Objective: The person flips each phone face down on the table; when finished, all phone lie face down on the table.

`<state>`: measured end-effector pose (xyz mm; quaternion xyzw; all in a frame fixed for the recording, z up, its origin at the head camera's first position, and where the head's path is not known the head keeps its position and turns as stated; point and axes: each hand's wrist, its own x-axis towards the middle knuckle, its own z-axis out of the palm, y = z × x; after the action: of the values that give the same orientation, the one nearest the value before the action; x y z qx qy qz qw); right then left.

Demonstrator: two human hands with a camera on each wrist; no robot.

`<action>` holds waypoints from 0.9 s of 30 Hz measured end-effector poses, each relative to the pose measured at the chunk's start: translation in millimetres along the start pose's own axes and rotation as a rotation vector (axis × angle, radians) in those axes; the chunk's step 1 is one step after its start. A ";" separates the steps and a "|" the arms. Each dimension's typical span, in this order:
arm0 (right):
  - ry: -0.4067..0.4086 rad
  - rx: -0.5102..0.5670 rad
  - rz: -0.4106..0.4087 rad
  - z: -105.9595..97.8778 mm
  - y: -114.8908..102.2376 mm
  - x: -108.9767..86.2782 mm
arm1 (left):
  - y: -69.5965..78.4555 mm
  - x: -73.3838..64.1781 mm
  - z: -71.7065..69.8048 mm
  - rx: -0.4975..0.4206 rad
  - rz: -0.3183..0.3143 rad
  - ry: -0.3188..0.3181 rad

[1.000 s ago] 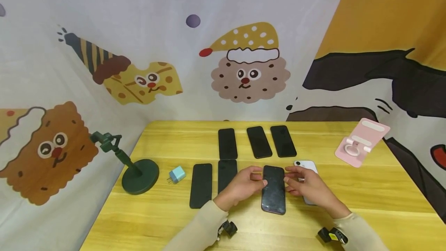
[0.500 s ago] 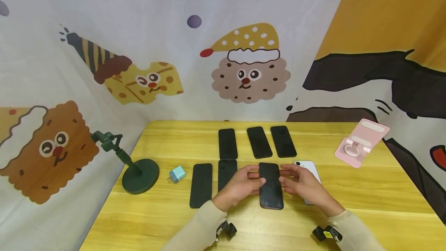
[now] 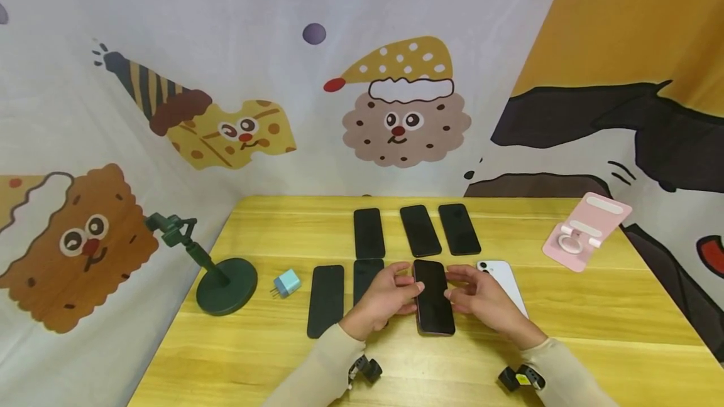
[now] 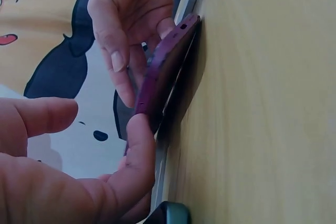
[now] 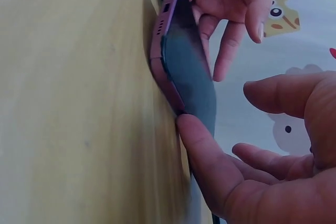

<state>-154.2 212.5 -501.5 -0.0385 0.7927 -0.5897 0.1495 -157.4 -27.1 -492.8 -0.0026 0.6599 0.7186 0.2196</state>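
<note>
A smartphone with a dark screen and purple-pink frame (image 3: 434,298) is held face up between both hands, close over the table. The left hand (image 3: 381,300) grips its left long edge; fingers (image 4: 140,135) reach the purple side while the thumb stands raised. On the opposite edge, the right hand (image 3: 483,302) does likewise, a fingertip (image 5: 190,127) at the frame and its thumb apart from the screen. The wrist views show the phone tilted, with a shadow beneath it. A white phone (image 3: 508,284) lies camera side up, partly behind the right hand.
Several black phones lie around: one at far left (image 3: 326,301), one partly under the left hand (image 3: 367,278), others along the back (image 3: 369,233). A blue charger plug (image 3: 288,282) and dark green stand (image 3: 227,286) are left; a pink phone stand (image 3: 588,231) is back right.
Both hands have shifted the phone left and slightly away from the person. More of the white phone shows beside the right hand. The other things stay put.
</note>
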 end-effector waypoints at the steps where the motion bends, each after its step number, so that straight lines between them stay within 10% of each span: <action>1: 0.004 -0.002 -0.003 0.8 0.3 -0.2 | -0.2 0.4 0.2 -0.010 -0.001 0.006; 27: -0.068 0.069 0.002 19.5 -11.9 1.0 | -1.8 8.0 2.0 -0.147 0.026 -0.303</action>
<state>-151.0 190.7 -495.5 -0.0526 0.7663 -0.6150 0.1780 -163.4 -22.6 -496.6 0.0982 0.5648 0.7599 0.3063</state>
